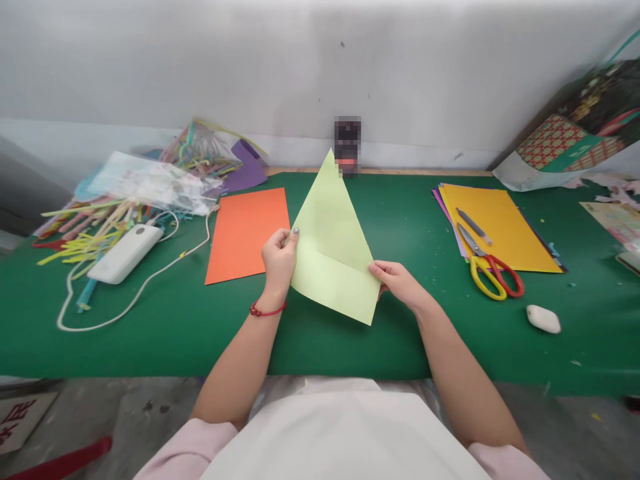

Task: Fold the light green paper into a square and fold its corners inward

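**Pale green paper sheet [333, 220] pinched at both sides**

From where I stand, with that sheet as the middle of the clock and the wall at twelve, a heap of coloured paper strips [83, 240] lies between nine and ten, partly under a clear plastic bag [150, 180]. The white power bank [125, 253] sits at nine, its white cable [131, 308] looping across the green tabletop [405, 207]. Nearer in, also at nine, lies an orange paper sheet [245, 233].

The left hand [280, 257] grips the pale green sheet's left side at about nine, thumb on the upper face. The sheet itself stands over the table in front of the person, a pointed corner towards twelve; a line crosses its lower part, fold or bend, I can't tell which. The right hand [395, 279] pinches the opposite edge between three and four.

It looks light and flexible, and should crease or buckle easily under a hard squeeze. I'd take it by its side edges, lightly, clear of the thin point.

At three lies a yellow-topped stack of coloured sheets [530, 233], bearing a grey pen-shaped tool [474, 227] and red-and-yellow-handled scissors [479, 250]; towards four, a small white rounded case [543, 319].
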The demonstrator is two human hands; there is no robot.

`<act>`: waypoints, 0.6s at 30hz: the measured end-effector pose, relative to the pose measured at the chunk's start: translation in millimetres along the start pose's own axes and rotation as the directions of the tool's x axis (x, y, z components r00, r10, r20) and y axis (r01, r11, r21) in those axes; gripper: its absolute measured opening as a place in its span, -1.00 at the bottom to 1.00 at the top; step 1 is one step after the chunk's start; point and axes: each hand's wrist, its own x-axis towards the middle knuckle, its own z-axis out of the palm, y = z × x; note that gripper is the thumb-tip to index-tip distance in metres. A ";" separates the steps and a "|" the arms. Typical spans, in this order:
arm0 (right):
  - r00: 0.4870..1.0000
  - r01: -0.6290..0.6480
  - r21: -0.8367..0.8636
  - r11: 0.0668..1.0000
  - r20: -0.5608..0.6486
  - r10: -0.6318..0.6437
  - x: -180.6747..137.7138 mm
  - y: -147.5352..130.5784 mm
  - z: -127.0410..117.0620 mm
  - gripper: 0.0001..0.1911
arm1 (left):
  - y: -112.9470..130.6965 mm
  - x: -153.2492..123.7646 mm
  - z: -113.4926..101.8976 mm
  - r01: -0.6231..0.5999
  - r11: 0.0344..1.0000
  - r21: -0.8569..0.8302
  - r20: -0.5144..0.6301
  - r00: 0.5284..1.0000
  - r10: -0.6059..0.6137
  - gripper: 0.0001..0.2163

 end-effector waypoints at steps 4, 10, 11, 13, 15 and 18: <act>1.000 0.004 0.022 1.000 0.025 -0.004 1.0 1.8 -2.6 -0.62 | -5.6 2.9 -0.1 0.023 1.000 -0.002 0.000 1.000 -0.023 -0.69; 0.971 0.045 -0.223 0.974 -0.218 -0.094 6.5 6.2 -17.2 -0.80 | -11.7 8.9 1.1 0.084 0.986 0.145 0.278 0.953 -0.122 -0.79; 0.963 0.037 -0.291 0.956 -0.244 -0.112 5.7 5.9 -21.9 -0.84 | -12.2 7.5 -0.2 0.072 0.981 0.182 0.332 0.934 -0.130 -0.79; 0.950 0.041 -0.354 0.934 -0.277 -0.147 1.6 4.8 -32.6 -0.88 | -13.8 1.3 -5.1 0.014 0.966 0.259 0.416 0.901 -0.124 -0.74; 0.958 0.039 -0.322 0.946 -0.258 -0.127 -4.3 3.9 -43.8 -0.86 | -16.6 -8.2 -13.0 -0.043 0.944 0.327 0.457 0.881 -0.118 -0.68; 0.975 -0.080 -0.203 0.976 -0.221 0.034 -12.2 6.0 -57.9 -0.76 | -21.5 -23.0 -24.5 -0.263 0.891 0.370 0.513 0.858 0.040 -0.52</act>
